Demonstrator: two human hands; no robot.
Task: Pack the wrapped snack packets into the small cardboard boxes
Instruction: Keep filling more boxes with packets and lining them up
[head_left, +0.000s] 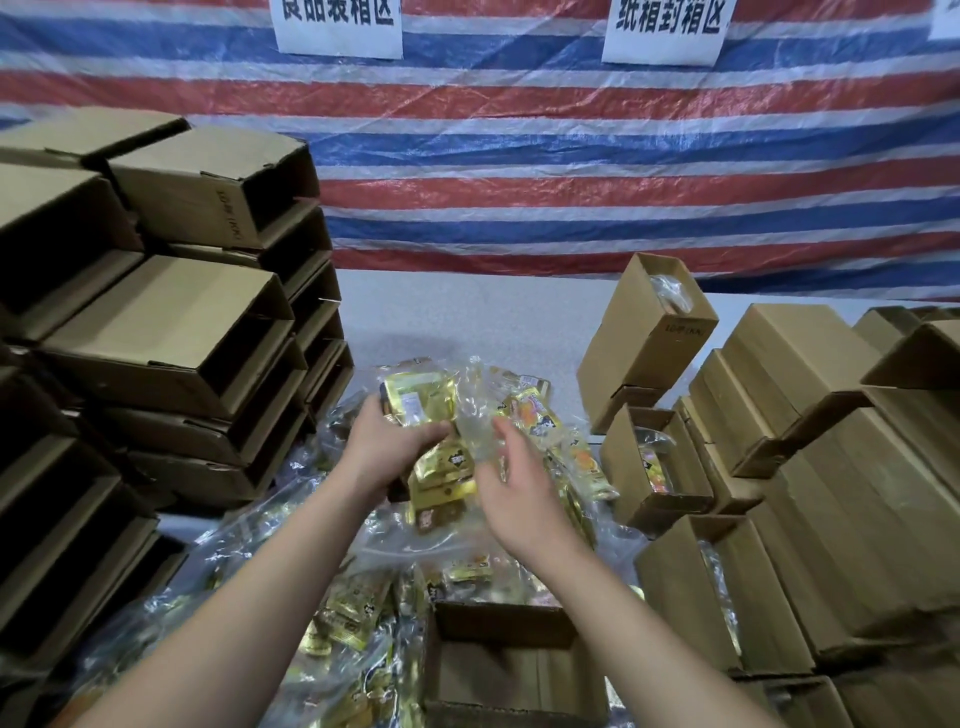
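The left hand (387, 447) grips a gold snack packet (420, 399), fingers curled round its lower edge. The right hand (511, 491) hovers beside it, fingers relaxed and holding nothing. An open cardboard box (506, 618) sits below both wrists, nearer the person than the fingertips.

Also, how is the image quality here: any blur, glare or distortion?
Head view: right hand is motion-blurred; left hand, gripping a gold snack packet, is sharper. Clear wrappers glare. The wide lens bends the box stacks outward. The open box at the bottom looks soft.

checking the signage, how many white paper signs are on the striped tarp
3: one sign at upper left, one right of centre, and a sliver at the right edge; more may lie outside the view.
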